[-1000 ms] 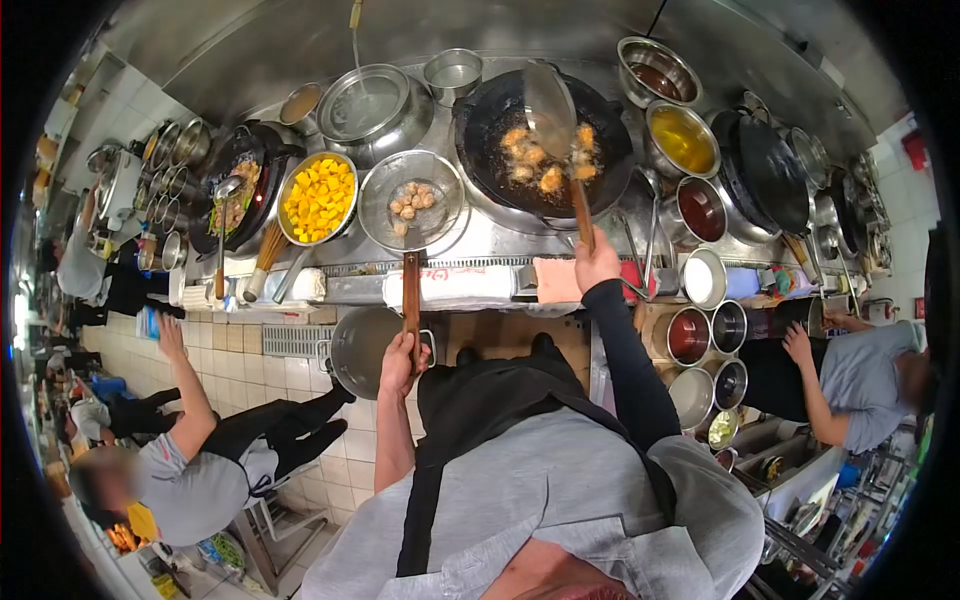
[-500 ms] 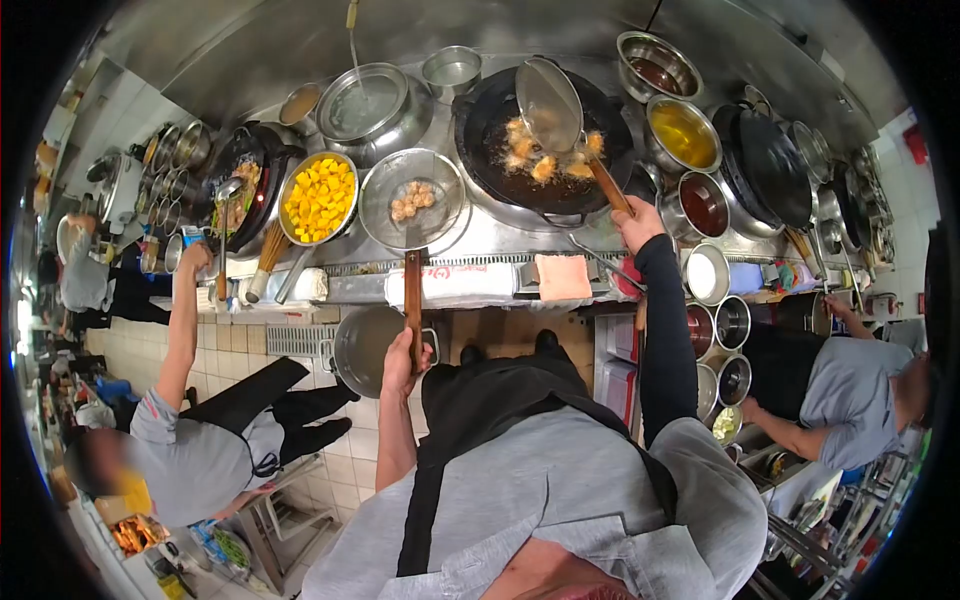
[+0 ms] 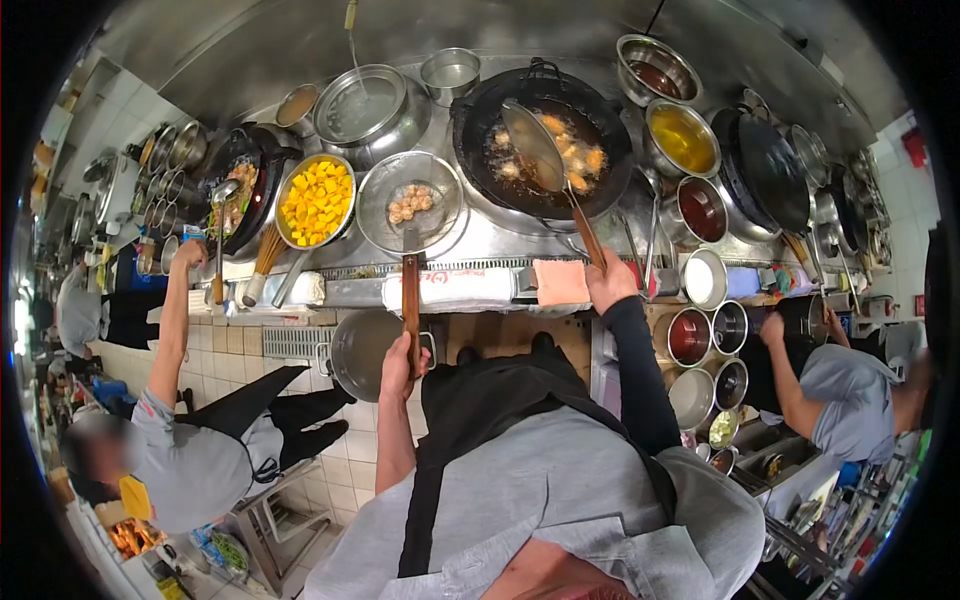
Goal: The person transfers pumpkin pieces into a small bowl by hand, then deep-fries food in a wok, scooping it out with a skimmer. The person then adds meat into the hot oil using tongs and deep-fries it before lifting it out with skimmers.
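Observation:
My left hand (image 3: 398, 368) is closed round the wooden handle of a round wire strainer (image 3: 376, 222). Several pale, lumpy balls (image 3: 410, 203) lie in its mesh; whether the strainer rests on the counter I cannot tell. My right hand (image 3: 610, 282) grips the wooden handle of a skimmer (image 3: 533, 145). Its round metal head is tilted inside the black wok (image 3: 472, 128). Golden fried pieces (image 3: 582, 160) float in dark bubbling oil, mostly to the right of the skimmer head, with some paler ones at its left.
A bowl of yellow cubes (image 3: 316, 200) stands left of the strainer. Right of the wok are bowls of yellow liquid (image 3: 683, 138) and dark red sauce (image 3: 702, 208). A pink cloth (image 3: 561, 282) lies on the counter edge. Co-workers (image 3: 215, 440) stand on both sides.
My right hand has drawn back toward me and left, lowering the skimmer head in the wok. The fried pieces have shifted. My left hand stays nearly still. The right co-worker's arms have moved.

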`<state>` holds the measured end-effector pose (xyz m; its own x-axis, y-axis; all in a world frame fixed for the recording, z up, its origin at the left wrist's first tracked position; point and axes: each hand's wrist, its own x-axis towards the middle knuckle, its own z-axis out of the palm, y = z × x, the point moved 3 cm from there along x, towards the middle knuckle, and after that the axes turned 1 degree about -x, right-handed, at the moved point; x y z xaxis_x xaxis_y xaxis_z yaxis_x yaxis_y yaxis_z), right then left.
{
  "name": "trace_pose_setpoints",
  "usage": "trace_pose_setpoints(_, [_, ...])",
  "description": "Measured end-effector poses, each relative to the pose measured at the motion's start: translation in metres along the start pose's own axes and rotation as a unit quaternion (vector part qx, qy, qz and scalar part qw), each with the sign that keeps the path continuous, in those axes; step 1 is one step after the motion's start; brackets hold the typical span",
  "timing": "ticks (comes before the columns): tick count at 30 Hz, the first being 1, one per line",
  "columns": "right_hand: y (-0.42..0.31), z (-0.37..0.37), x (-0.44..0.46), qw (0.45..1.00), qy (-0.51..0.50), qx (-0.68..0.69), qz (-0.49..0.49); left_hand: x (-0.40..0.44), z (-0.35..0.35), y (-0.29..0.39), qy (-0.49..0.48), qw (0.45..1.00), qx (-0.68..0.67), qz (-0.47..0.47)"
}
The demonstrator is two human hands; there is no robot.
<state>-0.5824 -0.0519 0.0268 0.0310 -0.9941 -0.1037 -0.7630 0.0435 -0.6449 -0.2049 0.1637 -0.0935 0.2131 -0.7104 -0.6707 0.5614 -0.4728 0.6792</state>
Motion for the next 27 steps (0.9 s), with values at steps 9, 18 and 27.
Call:
trace_pose_setpoints(9, [0.039, 0.018, 0.017, 0.998, 0.004, 0.053, 0.022, 0.001, -0.001, 0.001, -0.004, 1.000, -0.011, -0.004])
trace_pose_setpoints(18, [0.040, 0.046, 0.032, 0.683, -0.246, 0.642, 0.247, 0.004, -0.006, -0.003, -0.004, 1.000, -0.007, -0.004])
trace_pose_setpoints(27, [-0.002, 0.046, 0.006, 0.727, -0.296, 0.590, 0.188, 0.003, -0.005, -0.005, -0.001, 1.000, -0.007, 0.005])
